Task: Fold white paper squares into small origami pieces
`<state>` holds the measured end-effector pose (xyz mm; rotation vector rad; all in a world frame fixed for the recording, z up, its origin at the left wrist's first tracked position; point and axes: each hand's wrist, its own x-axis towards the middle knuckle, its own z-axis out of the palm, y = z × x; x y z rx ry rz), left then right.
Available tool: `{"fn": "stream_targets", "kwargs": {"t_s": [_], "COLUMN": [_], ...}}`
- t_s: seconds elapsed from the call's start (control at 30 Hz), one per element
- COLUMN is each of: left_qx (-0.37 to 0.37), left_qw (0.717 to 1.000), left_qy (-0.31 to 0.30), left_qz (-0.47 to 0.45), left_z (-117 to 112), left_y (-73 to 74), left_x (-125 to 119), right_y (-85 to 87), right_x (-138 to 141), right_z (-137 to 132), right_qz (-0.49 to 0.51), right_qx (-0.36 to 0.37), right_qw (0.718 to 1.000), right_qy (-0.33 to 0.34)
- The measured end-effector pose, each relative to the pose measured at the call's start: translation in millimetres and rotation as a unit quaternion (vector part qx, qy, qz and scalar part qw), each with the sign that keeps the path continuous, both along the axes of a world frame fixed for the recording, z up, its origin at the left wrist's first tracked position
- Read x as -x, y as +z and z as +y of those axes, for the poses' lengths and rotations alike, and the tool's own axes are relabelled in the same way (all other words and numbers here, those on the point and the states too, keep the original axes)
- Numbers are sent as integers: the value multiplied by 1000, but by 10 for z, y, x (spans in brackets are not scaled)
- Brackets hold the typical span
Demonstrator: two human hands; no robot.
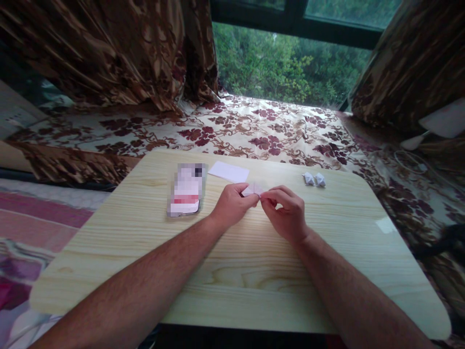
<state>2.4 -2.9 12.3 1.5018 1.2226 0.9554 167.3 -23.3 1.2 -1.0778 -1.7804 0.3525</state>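
Just above the middle of the table, a small folded piece of white paper is held between my two hands. My left hand grips it from the left, with the thumb on its near side. At its right corner my right hand pinches the paper between thumb and fingertips. The fingers cover parts of the folds. Beyond my left hand lies a flat stack of white paper. Two small folded paper pieces sit side by side farther to the right.
A phone, blurred out in blocks, lies left of my hands on the pale wooden table. A whitish patch shows near the right edge. Behind the table are a flowered cloth, curtains and a window.
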Motion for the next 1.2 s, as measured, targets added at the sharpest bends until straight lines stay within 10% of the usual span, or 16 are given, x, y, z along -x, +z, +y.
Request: {"fn": "stream_targets", "kwargs": {"t_s": [1.2], "left_qx": [-7], "left_qw": [1000], "left_qy": [-6], "left_qz": [2], "left_z": [15], "left_y": [-63], "left_x": [13], "right_y": [-13], "right_x": [26], "right_z": [1], "right_qz": [42], "right_qx": [31], "right_qw": [998], "right_qy": [-22]}}
